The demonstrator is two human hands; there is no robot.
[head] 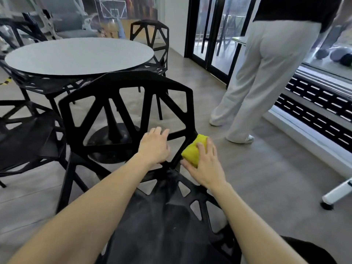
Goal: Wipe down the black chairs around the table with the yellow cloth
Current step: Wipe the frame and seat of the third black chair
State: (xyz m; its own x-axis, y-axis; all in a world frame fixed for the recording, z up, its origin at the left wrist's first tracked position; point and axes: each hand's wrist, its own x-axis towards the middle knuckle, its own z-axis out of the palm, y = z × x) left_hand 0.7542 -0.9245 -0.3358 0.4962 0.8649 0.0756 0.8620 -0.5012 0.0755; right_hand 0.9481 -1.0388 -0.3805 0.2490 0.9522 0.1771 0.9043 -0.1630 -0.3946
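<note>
Fingers (208,149) of our right hand (206,166) are curling over the yellow cloth (193,149), pressing it against the black chair (122,111) backrest's right edge; our left hand (155,144) is resting spread on a strut, both forearms reaching forward beside the round tabletop (80,54).

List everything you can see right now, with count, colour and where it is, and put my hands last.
black geometric cut-out chairs: at least four, black, ringed round the table, nearest one just in front
round white-topped pedestal table: one, white top on black base, upper left
folded yellow cloth: one, yellow, against the nearest chair's right edge
standing person in pale trousers: one, right, facing the glass doors
black-framed glass doors: black, upper right
left hand: resting on the chair back
right hand: pressing the cloth
</note>
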